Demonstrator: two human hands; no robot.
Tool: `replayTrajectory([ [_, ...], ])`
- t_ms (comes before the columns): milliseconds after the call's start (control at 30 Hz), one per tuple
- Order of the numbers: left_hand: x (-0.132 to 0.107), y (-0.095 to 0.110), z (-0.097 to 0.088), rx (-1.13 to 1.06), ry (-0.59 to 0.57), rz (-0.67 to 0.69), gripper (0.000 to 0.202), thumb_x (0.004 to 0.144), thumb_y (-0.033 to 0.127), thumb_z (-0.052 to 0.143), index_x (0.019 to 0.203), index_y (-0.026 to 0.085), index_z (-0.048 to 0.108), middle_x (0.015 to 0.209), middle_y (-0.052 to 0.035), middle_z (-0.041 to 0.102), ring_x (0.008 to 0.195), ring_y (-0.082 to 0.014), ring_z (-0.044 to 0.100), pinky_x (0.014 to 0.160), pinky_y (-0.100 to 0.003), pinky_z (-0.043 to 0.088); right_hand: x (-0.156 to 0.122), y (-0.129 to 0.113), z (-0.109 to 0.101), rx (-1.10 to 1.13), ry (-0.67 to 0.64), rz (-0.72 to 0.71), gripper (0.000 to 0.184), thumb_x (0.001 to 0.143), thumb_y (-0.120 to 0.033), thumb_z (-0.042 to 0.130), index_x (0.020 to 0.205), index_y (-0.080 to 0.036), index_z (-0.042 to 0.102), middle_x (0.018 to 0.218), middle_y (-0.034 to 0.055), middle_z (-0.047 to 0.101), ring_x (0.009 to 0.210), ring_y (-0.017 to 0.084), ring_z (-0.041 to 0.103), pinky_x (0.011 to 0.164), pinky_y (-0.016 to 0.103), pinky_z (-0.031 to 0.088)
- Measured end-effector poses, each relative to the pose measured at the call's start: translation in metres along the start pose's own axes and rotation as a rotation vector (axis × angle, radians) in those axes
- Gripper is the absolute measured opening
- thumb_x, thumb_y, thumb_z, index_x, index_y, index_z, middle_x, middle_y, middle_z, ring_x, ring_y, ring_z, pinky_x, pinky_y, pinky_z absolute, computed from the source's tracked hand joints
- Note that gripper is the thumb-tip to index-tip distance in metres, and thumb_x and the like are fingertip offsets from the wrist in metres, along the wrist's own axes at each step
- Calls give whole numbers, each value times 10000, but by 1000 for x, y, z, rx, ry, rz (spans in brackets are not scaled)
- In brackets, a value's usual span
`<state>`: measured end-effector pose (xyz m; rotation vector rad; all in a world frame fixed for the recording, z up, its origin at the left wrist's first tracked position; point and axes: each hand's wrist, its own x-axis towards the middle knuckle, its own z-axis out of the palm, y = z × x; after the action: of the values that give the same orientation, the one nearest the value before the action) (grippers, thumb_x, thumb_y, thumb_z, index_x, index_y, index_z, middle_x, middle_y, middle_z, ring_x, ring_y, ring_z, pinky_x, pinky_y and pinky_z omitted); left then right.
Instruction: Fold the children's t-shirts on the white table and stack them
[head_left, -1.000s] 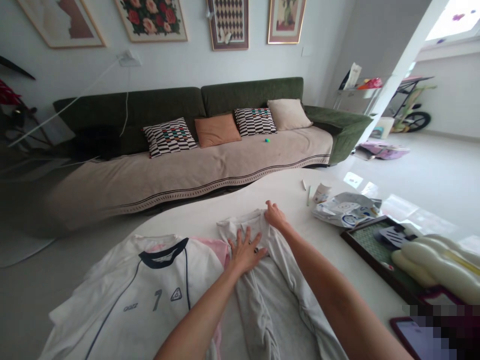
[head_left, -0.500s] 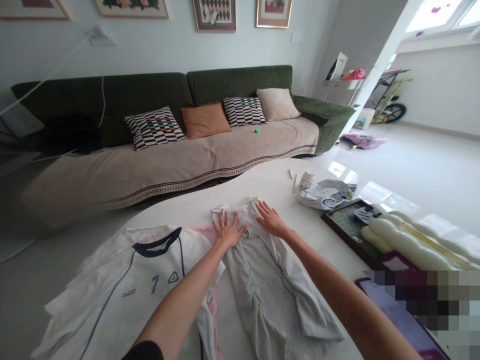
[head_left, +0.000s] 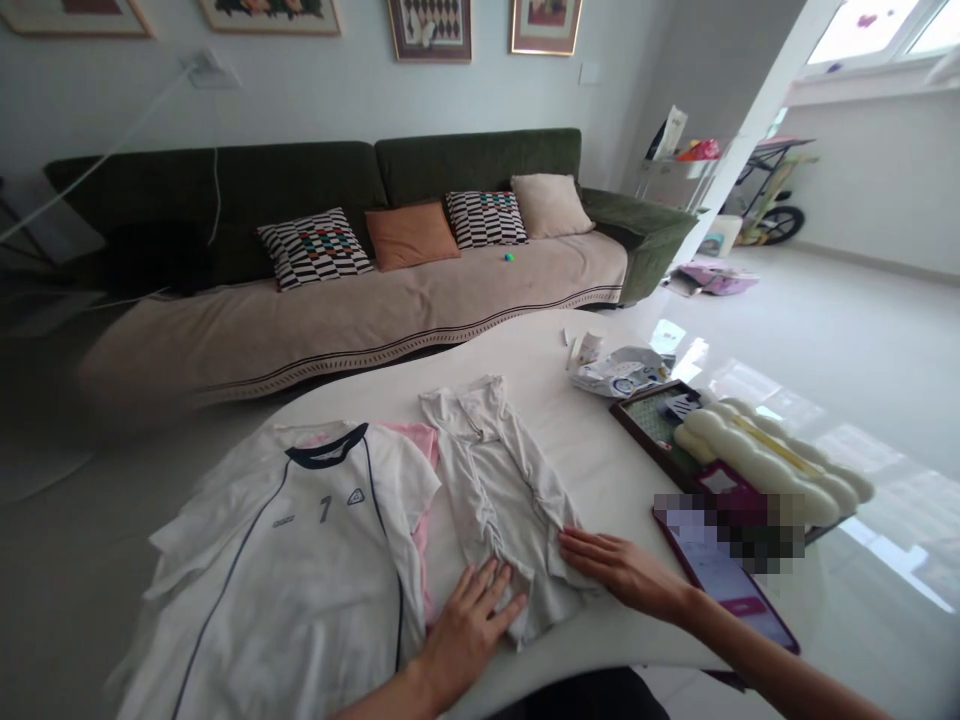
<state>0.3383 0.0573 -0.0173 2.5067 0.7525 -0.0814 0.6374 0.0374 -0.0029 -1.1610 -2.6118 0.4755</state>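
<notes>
A pale grey garment point(head_left: 495, 480) lies lengthwise on the white table point(head_left: 600, 470), folded narrow. My left hand point(head_left: 469, 630) rests flat on its near end, fingers spread and open. My right hand point(head_left: 619, 570) lies flat at the near right edge of the same garment, fingers stretched out. To the left lies a white jersey point(head_left: 300, 560) with a dark collar and the number 7. A pink garment point(head_left: 420, 470) shows underneath the jersey.
A dark tray point(head_left: 652, 430) with a cream ribbed object point(head_left: 765, 460) stands at the right. A phone point(head_left: 720, 570) lies near my right hand. Crumpled paper point(head_left: 622, 370) sits at the table's far side. A green sofa point(head_left: 360, 260) with cushions stands behind the table.
Both hands have slid from the far end of the grey garment down to its near end, staying flat on the cloth. The camera has pulled back slightly.
</notes>
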Motion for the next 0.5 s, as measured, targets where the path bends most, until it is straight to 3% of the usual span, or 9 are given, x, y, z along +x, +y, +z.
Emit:
replayTrajectory([
  [133, -9, 11, -13, -146, -35, 50, 439, 862, 199, 356, 1279, 331, 383, 1369, -22, 360, 1273, -215, 286, 1049, -459, 209, -18, -16, -7, 173, -57, 80, 484, 827, -61, 327, 1270, -224, 433, 1269, 82, 482, 1230, 166, 358, 987, 365, 362],
  [233, -23, 21, -34, -354, -126, 103, 413, 855, 207, 373, 1249, 318, 430, 1304, -23, 454, 1210, -205, 392, 1044, -436, 211, -34, -31, -20, 376, -60, 211, 491, 772, -42, 357, 1175, -261, 535, 1185, 57, 559, 1132, 162, 481, 958, 358, 389],
  [300, -25, 23, -53, -552, -169, 91, 353, 864, 230, 363, 1176, 300, 512, 1182, -12, 566, 1101, -184, 501, 998, -376, 294, -32, -32, -33, 502, -82, 324, 418, 762, -86, 399, 1083, -264, 600, 1070, 43, 623, 1011, 168, 563, 897, 345, 431],
  [400, -10, 6, -82, -912, -177, -39, 264, 840, 313, 431, 1001, 228, 621, 970, -17, 651, 927, -166, 583, 831, -277, 420, 2, -9, -56, 716, -155, 410, 251, 763, -218, 488, 950, -196, 654, 886, 37, 666, 843, 171, 603, 779, 308, 477],
  [500, 24, -35, -108, -1307, -35, -292, 265, 791, 346, 508, 970, 172, 597, 850, -35, 651, 771, -146, 609, 696, -251, 454, 61, 37, -71, 931, -92, 482, 265, 753, -316, 529, 930, -148, 632, 834, 32, 652, 773, 153, 594, 688, 266, 482],
])
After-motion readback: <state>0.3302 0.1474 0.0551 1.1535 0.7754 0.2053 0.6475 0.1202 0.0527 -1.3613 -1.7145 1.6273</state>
